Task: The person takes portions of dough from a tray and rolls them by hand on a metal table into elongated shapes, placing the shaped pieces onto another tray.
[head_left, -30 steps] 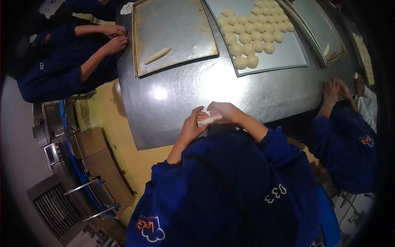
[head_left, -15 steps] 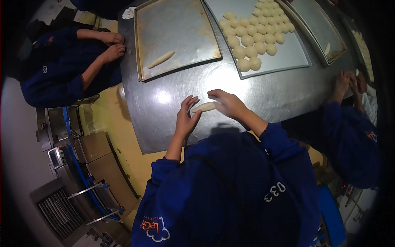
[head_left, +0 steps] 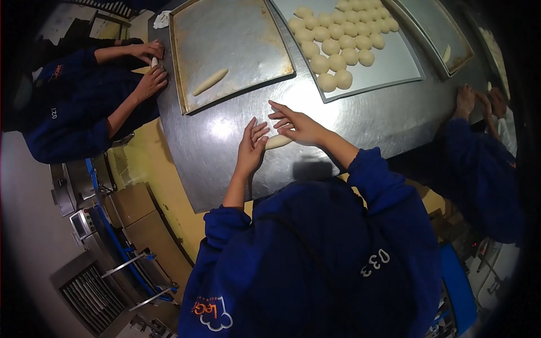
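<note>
A short dough stick (head_left: 277, 142) with narrowed ends lies on the steel table (head_left: 360, 121) in front of me. My left hand (head_left: 251, 147) is at its left end, thumb close to the dough and fingers spread upward. Over its right end is my right hand (head_left: 301, 127), fingers stretched out and apart, hiding that end. Neither hand is closed around the dough. Beyond my hands, a metal baking tray (head_left: 256, 36) bears one finished-looking dough stick (head_left: 210, 82), lying at a slant near its front left corner.
Right of the tray, rows of round dough balls (head_left: 349, 56) sit on a light grey sheet (head_left: 389, 73). Another baking tray (head_left: 451, 65) stands further right. Co-workers' hands are at the table's left edge (head_left: 149, 81) and right side (head_left: 466, 100). A white cloth (head_left: 162, 19) lies at the far left corner.
My right hand has shifted slightly left and up, its fingers now more spread. My left hand has moved a little up and left. The left co-worker now has a dough piece between both hands.
</note>
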`<state>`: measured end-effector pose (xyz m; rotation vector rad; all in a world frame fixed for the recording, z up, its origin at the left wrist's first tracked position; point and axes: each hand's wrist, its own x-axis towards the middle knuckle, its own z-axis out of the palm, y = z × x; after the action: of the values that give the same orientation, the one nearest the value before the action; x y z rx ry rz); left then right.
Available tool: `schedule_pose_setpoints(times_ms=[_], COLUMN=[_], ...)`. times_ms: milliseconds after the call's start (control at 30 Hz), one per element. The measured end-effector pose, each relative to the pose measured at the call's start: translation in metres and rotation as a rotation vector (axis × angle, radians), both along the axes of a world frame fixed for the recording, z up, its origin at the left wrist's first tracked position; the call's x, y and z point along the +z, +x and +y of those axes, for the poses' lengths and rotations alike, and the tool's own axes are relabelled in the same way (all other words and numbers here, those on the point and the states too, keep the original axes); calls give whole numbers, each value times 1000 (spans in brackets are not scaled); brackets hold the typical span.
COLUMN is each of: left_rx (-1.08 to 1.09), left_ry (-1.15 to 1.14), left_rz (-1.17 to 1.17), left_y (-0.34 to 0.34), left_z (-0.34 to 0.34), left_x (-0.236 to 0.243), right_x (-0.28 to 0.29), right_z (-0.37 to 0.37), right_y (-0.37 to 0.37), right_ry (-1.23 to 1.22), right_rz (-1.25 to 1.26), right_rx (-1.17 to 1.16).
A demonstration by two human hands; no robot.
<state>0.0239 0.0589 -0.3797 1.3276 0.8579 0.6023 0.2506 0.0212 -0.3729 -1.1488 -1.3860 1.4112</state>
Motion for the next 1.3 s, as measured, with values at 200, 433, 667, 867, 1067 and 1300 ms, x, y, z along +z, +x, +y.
schedule_pose_setpoints(times_ms=[200, 433, 667, 867, 1067, 1300], left_rx=[-60, -209, -187, 156, -156, -5], left_ry=[-29, 173, 290, 297, 586, 636], left_rz=[119, 346, 435, 358, 576, 446], left_y=[-6, -7, -17, -24, -21, -25], left_z=[-7, -33, -56, -36, -56, -35], left_x=[-2, 19, 22, 19, 24, 35], right_x=[0, 2, 9, 7, 12, 33], right_z=[-11, -37, -54, -52, -60, -45], right_y=[-5, -6, -7, 7, 5, 6], right_ry=[64, 82, 89, 100, 171, 199], right_rz=[-163, -123, -262, -164, -429, -378], right_rx=[118, 241, 219, -97, 123, 26])
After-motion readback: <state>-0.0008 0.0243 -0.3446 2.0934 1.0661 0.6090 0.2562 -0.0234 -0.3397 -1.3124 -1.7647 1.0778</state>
